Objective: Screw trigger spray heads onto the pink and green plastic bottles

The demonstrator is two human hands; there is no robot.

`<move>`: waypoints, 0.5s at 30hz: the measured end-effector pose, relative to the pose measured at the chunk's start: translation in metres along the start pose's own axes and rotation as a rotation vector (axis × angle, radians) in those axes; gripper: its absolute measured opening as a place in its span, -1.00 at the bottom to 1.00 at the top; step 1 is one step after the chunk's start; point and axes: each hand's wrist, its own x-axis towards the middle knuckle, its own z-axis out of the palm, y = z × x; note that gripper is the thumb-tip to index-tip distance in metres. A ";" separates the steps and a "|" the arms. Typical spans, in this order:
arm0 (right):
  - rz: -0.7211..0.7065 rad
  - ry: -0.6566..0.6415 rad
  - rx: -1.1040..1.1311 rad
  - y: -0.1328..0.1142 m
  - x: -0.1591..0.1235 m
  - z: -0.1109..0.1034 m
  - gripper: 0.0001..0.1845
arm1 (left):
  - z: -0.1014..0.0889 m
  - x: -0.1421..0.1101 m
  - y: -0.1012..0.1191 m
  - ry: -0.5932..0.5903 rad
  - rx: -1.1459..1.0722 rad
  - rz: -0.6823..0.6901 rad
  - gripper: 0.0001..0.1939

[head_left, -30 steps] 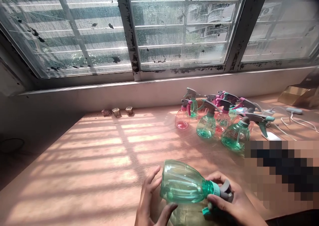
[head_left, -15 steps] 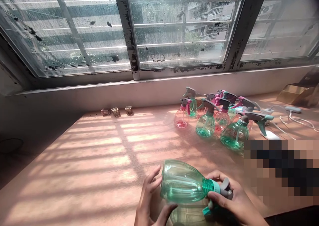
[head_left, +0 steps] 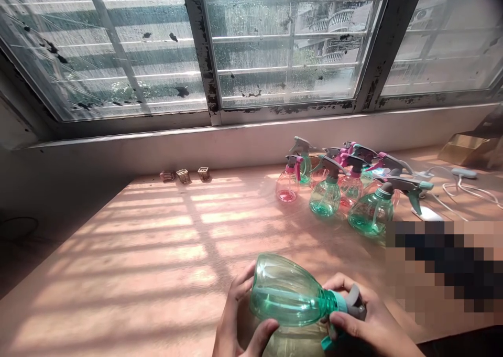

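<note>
A clear green spray bottle (head_left: 288, 291) is held on its side at the front of the table, its base to the left. My right hand (head_left: 353, 307) is closed round its neck and grey-and-teal spray head (head_left: 356, 302), thumb on the near side. My left hand (head_left: 245, 310) cups the base, with the fingers at its far side and the thumb against its lower edge. The teal trigger (head_left: 326, 342) points down below the neck. A pale green patch shows under the bottle; I cannot tell whether it is cast light or another thing.
Several green and pink spray bottles (head_left: 324, 197) stand at the back right. Beyond them lie white cables (head_left: 467, 189) and a brown box (head_left: 466, 148). Small square items (head_left: 183, 176) sit by the wall. A window (head_left: 283, 47) rises behind the table (head_left: 129, 273). A blurred patch covers the right side.
My left hand has closed in on the bottle's base, and its thumb now meets the lower side. The bottle has shifted slightly left and down.
</note>
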 end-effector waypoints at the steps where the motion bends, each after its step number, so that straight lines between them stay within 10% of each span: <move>1: -0.002 -0.001 -0.018 0.000 0.000 0.000 -0.48 | -0.001 0.001 0.002 -0.004 0.026 0.001 -0.52; 10: -0.033 0.033 -0.054 -0.004 0.001 0.003 -0.48 | -0.006 0.000 -0.006 -0.005 0.157 0.071 -0.21; 15: -0.052 0.058 -0.108 -0.002 0.001 0.004 -0.47 | -0.004 -0.002 -0.012 0.053 0.087 0.083 -0.49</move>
